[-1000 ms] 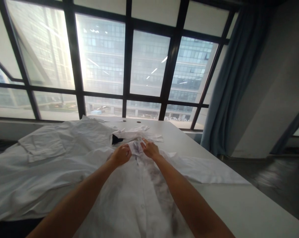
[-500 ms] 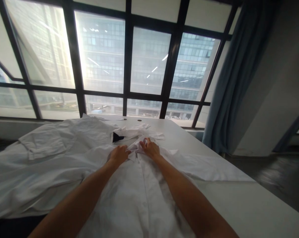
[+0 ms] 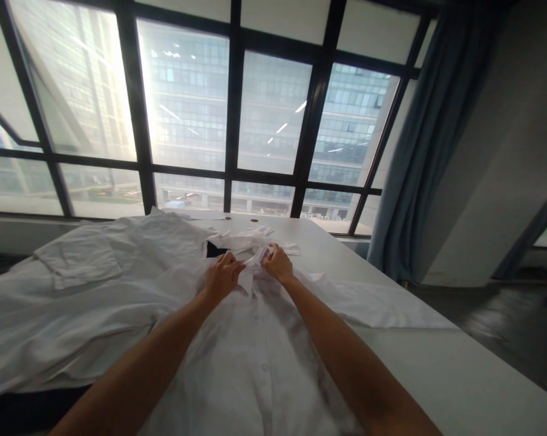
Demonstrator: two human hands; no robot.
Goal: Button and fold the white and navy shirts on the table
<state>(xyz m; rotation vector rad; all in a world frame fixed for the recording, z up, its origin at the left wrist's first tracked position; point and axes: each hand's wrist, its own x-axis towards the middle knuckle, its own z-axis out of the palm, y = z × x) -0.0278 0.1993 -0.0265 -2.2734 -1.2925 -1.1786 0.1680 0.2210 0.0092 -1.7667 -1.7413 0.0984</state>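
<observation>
A white button-up shirt [image 3: 255, 357] lies front up before me, its button placket running toward me and one sleeve [image 3: 386, 306] stretched out to the right. My left hand [image 3: 223, 275] is closed on the left side of the shirt's collar [image 3: 254, 264]. On the collar's right side, my right hand [image 3: 278, 261] pinches the fabric. Between the two hands the collar is lifted a little off the table. The fingertips are partly hidden by cloth and by the hands themselves.
More white garments [image 3: 87, 260] are heaped on the left of the white table [image 3: 419, 357]. A small white cloth piece with a dark patch [image 3: 215, 249] lies beyond my hands. Windows [image 3: 273, 115] stand behind the table, with a blue curtain [image 3: 419, 163] at right.
Both hands have shifted slightly on the collar, the right one rising a little and turning its fingers inward. The collar between them stands more open and upright.
</observation>
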